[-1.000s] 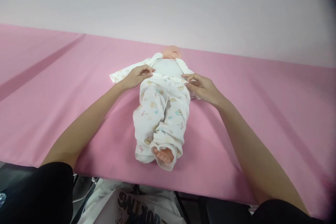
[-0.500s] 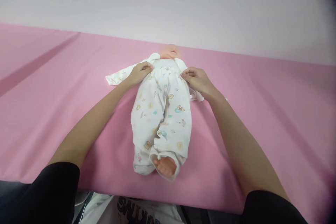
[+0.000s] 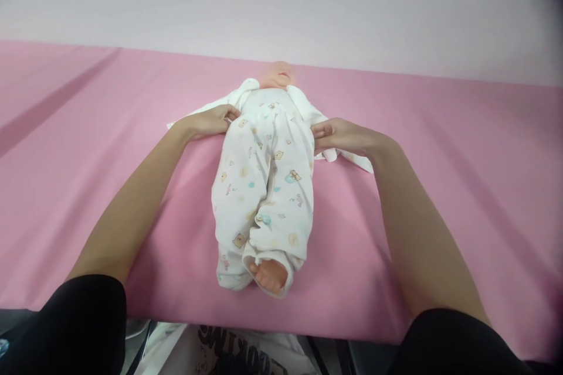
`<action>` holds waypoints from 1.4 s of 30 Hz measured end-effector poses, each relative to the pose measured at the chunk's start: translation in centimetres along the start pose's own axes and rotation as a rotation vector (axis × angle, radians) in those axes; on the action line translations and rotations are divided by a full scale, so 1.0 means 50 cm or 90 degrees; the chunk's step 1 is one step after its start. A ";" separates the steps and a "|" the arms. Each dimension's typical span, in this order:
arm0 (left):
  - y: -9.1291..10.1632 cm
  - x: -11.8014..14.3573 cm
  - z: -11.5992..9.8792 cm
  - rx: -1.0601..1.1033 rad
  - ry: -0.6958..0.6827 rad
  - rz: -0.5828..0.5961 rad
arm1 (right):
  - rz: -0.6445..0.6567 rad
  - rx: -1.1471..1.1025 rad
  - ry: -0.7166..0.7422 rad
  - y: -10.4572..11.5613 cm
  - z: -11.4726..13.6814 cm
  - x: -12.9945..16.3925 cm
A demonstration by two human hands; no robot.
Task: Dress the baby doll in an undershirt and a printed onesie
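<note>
Now the waistband of the white cotton baby trousers with small animal prints (image 3: 264, 187) sits higher than a second ago: it has travelled from the hips of the soft baby doll with a peach plastic head (image 3: 278, 75) to well up the belly, close under the chest. Less of the plain white torso shows between the waistband and the open white printed jacket (image 3: 303, 102) spread under the doll. Judgement: the pull-up looks nearly complete; the trousers cover the legs fully.

Left hand (image 3: 211, 122): it has slid outward and up along the doll's side. Fingers curled together, thumb against them, pinching the waistband edge at the doll's flank, just above the spread jacket sleeve on that side. Clamped on fabric, not flat on it.

Centre: doll lies on its back on the pink cloth-covered counter (image 3: 461, 176), head away from the person, legs toward them. One bare peach foot (image 3: 269, 275) pokes out of a trouser cuff near the counter's front edge; the other foot is hidden in the fabric.

Right hand (image 3: 341, 136): it has moved outward too. Fingers folded, thumb tucked, gripping the opposite waistband edge where it meets the jacket flap. Both hands sit well apart, one at each flank, roughly level with each other.
</note>
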State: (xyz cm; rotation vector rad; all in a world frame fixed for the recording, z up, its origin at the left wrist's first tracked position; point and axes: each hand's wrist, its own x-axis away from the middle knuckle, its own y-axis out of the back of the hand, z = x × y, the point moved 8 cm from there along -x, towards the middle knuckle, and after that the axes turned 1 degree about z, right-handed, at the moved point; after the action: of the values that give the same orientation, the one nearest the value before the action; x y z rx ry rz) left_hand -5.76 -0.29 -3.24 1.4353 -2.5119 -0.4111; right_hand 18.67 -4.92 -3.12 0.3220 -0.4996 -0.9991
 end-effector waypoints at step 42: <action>0.006 0.025 0.013 -0.059 -0.107 -0.127 | -0.252 0.006 0.041 0.019 -0.015 0.009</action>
State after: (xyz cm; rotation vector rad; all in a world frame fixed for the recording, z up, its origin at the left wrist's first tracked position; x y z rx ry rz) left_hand -6.81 -1.16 -3.67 1.6853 -2.4435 -0.7018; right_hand 19.97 -4.79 -3.16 0.4714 -0.3884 -1.3659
